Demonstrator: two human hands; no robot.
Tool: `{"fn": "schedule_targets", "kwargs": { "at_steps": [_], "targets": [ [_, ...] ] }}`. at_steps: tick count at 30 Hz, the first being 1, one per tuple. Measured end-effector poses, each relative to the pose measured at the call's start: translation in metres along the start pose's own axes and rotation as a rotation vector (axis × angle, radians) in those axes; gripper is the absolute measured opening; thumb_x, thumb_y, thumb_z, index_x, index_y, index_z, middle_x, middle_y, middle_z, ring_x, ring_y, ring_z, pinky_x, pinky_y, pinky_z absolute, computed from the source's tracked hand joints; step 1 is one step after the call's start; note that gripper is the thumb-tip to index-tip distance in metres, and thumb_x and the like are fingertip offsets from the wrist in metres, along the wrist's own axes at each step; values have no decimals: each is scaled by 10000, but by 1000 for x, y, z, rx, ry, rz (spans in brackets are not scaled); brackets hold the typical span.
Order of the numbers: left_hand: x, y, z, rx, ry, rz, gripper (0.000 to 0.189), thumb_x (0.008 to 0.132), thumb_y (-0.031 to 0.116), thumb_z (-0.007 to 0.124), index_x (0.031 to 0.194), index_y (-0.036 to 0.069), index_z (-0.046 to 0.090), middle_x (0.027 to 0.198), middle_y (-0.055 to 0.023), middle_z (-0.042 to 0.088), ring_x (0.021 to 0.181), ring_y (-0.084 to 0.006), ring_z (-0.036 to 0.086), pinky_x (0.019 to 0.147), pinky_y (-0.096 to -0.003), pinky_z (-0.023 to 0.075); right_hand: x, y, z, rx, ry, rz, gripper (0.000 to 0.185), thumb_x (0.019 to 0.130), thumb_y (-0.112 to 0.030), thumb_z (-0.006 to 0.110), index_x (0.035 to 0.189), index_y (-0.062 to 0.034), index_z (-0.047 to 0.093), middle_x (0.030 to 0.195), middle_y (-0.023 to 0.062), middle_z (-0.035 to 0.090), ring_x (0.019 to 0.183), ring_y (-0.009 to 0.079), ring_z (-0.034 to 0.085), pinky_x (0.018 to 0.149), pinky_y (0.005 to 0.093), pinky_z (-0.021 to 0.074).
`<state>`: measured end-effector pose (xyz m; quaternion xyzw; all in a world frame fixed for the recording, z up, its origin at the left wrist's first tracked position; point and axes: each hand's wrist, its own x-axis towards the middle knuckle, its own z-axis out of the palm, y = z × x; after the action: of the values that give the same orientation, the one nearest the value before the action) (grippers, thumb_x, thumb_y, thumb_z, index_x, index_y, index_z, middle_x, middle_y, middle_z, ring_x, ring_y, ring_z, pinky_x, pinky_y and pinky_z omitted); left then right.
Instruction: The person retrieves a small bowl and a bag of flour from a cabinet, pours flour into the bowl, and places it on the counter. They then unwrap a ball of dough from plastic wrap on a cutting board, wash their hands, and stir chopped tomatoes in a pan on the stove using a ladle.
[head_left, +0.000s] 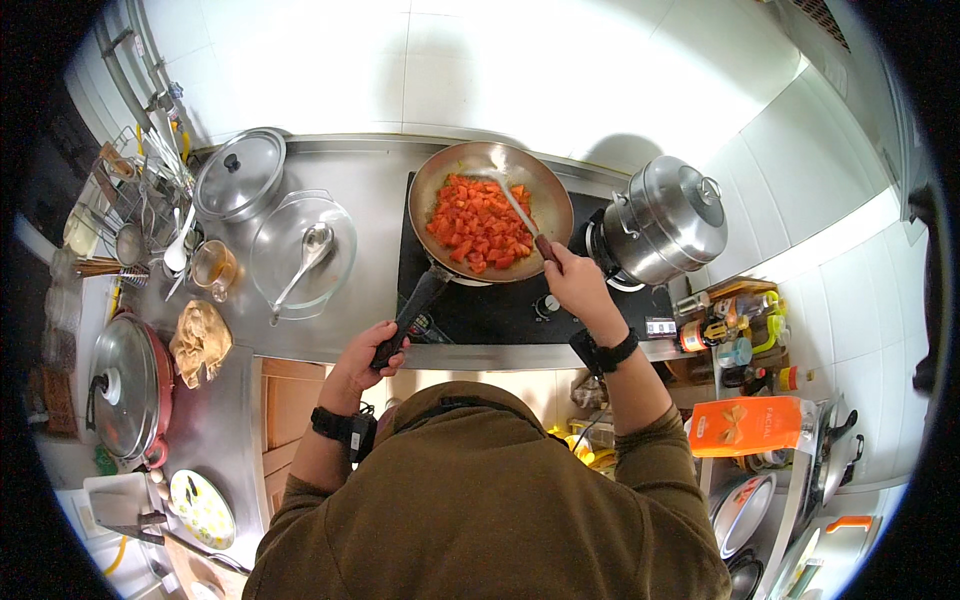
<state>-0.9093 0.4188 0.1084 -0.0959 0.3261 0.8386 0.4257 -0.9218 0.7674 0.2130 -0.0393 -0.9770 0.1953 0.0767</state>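
A frying pan sits on the left side of the black gas stove. Chopped tomatoes are spread over its bottom. My left hand grips the end of the pan's black handle. In my right hand is a spatula with a dark reddish handle and a metal shaft. Its head reaches into the far part of the pan, at the edge of the tomatoes. I wear a black band on each wrist.
A steel steamer pot stands on the right burner. Left of the stove are a glass bowl holding a ladle, a lidded steel pot and a glass cup. Bottles crowd the right side. A red lidded pan is far left.
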Motion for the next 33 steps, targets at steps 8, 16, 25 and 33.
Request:
{"fn": "schedule_targets", "kwargs": {
  "at_steps": [8,16,25,33],
  "targets": [
    [0,-1,-1,0,5,11,195,930,250,498,1003,74,460,823,-77,568,519,-142,494,344,-220,338,6,0,-3,-56,18,-49,197,840,-239,537,929,-67,574,708,223,623,677,424,613,620,512,503],
    [-1,2,1,11,-8,-5,175,926,250,506,979,88,464,811,-77,571,527,-143,496,353,-224,340,-2,-25,4,-148,-117,7,266,850,-236,514,1067,-95,576,755,232,632,711,418,621,651,508,510],
    [-1,0,1,-5,-7,-4,202,924,248,508,1021,79,454,836,-71,564,526,-134,491,347,-216,338,-3,-26,0,-67,-100,-47,301,851,-235,507,1129,-136,566,758,221,632,711,403,625,647,504,507],
    [1,-1,-1,1,13,2,188,924,268,515,985,99,460,811,-66,571,539,-139,503,358,-225,336,-6,-15,-12,266,-86,21,247,850,-224,531,949,-8,600,797,245,622,749,412,614,656,459,497]
  ]
}}
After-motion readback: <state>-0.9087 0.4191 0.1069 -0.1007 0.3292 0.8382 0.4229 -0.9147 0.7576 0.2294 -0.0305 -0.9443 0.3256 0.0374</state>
